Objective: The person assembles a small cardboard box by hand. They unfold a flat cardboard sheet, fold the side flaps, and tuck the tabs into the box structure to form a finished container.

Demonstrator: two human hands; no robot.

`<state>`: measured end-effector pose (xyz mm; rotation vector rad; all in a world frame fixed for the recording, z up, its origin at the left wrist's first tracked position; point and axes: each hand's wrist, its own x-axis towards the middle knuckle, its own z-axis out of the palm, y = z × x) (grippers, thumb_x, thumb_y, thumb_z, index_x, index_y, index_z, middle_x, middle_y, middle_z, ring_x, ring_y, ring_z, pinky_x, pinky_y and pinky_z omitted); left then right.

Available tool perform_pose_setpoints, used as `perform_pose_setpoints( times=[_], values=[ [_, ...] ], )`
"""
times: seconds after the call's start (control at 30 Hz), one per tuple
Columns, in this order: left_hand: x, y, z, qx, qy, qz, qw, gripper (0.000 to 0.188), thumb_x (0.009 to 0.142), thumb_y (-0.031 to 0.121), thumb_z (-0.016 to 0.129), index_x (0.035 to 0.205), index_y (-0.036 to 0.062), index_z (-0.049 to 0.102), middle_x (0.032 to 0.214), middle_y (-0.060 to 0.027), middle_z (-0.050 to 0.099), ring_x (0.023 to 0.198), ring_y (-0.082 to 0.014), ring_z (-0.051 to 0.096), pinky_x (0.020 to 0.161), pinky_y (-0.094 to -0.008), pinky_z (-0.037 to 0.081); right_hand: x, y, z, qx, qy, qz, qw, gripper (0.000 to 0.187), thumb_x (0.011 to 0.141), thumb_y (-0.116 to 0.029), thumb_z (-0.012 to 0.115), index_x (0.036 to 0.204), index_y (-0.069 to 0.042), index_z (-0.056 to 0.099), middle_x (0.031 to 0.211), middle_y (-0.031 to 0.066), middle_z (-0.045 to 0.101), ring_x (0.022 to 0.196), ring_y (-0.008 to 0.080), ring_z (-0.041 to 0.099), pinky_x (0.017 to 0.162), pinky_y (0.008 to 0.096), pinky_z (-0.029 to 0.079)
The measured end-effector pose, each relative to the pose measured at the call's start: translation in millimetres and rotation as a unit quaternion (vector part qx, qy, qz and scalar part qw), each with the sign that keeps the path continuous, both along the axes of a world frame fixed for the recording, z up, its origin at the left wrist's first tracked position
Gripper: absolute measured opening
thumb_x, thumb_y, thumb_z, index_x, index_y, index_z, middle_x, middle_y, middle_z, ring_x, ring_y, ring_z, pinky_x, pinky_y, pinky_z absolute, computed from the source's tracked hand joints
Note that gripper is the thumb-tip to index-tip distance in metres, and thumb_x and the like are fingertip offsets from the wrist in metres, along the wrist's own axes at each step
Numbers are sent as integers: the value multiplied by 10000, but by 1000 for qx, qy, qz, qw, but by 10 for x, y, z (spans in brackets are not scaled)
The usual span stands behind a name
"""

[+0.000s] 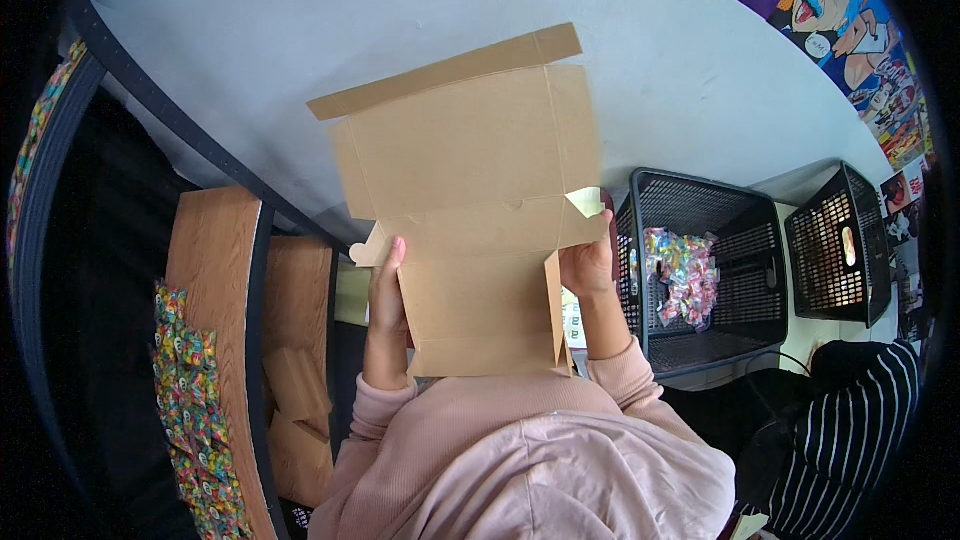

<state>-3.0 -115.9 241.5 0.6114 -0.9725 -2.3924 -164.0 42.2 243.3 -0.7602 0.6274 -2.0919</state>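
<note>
A brown cardboard box, partly folded with its wide lid panel standing open away from me, is held up in front of my body. My left hand grips its left side, thumb on the inner face near a side flap. On the other side my right hand holds the right edge by a corner flap, its fingers partly hidden behind the cardboard. The near right wall is folded up, while the lid's far strip and side flaps stick out.
To the right, a black plastic basket holds small colourful wrapped packets; a smaller black basket stands beyond. Left is a wooden shelf with strips of colourful packets and folded cardboard below. Striped cloth lies at lower right.
</note>
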Motion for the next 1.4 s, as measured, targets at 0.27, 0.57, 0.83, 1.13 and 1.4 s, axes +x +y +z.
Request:
perform_pose_setpoints(
  times=[0.27, 0.57, 0.83, 1.13, 1.4],
  values=[
    [-163, -164, -65, -13, 13, -18, 1000, 436, 891, 276, 407, 1209, -17, 354, 1107, -135, 502, 918, -195, 552, 751, -299, 471, -112, -71, 60, 111, 95, -73, 987, 669, 761, -530, 529, 1180, -18, 432, 1166, 61, 478, 1082, 135, 428, 899, 302, 336],
    [-284, -86, 84, -87, -32, -37, 995, 454, 898, 303, 397, 1207, -28, 358, 1116, -140, 498, 957, -186, 536, 770, -281, 458, -209, -94, 83, 321, 134, -127, 929, 381, 835, -279, 547, 1092, -2, 493, 1037, 55, 542, 936, 89, 490, 790, 238, 398],
    [-378, -92, 18, -66, -49, 2, 997, 441, 894, 283, 407, 1213, -18, 353, 1130, -134, 483, 966, -196, 531, 765, -294, 462, -199, -59, 14, 227, 13, -178, 957, 284, 881, -265, 467, 794, -15, 571, 667, -34, 506, 603, 61, 429, 579, 201, 355],
    [-370, -157, -97, -55, -19, -18, 998, 434, 896, 284, 397, 1211, -11, 351, 1097, -132, 501, 942, -187, 544, 726, -285, 490, -197, -114, -14, 308, 211, -286, 883, 253, 859, -181, 514, 707, 14, 572, 631, -48, 467, 602, 37, 376, 537, 196, 305],
    [-352, -164, -121, -85, -55, -30, 994, 446, 897, 289, 399, 1220, -16, 349, 1137, -128, 485, 984, -189, 518, 819, -299, 434, -281, -146, 23, 273, 186, -352, 876, 234, 844, -164, 538, 674, -3, 551, 598, -47, 471, 581, 27, 396, 521, 186, 305]
  ],
)
